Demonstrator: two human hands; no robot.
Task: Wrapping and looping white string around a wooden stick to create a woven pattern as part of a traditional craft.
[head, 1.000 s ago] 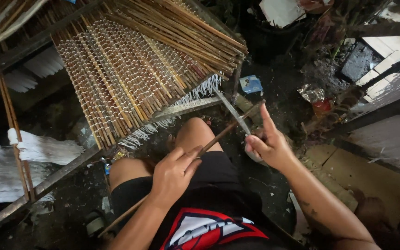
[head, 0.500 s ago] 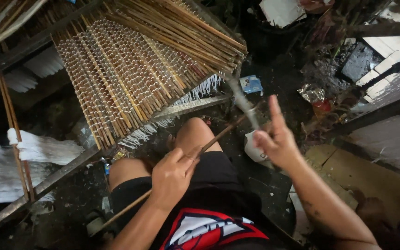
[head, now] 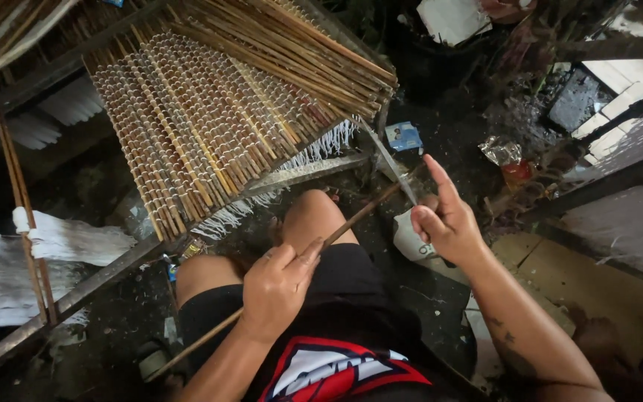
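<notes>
Left hand (head: 277, 286) is closed around a thin bamboo stick (head: 351, 219), thumb on top, holding it slanted up and to the right across the lap; the stick's lower end runs out past the left thigh toward the floor. Right hand (head: 446, 223) is wrapped on the handle of a long knife (head: 390, 164), index finger sticking straight out, blade pointing up-left. Blade edge meets the stick near its far tip, just above the right knee (head: 314, 212).

Progress, as a judgement: trimming of this stick is mid-way, only the tip end is under the blade and the rest of the shaft looks unworked. No pile of shavings is clear enough to count.

Ahead, a woven mat (head: 202, 119) of sticks tied with white thread sits on a frame, with a bundle of loose sticks (head: 299, 45) lying on top, so plenty of stock is already made.
</notes>
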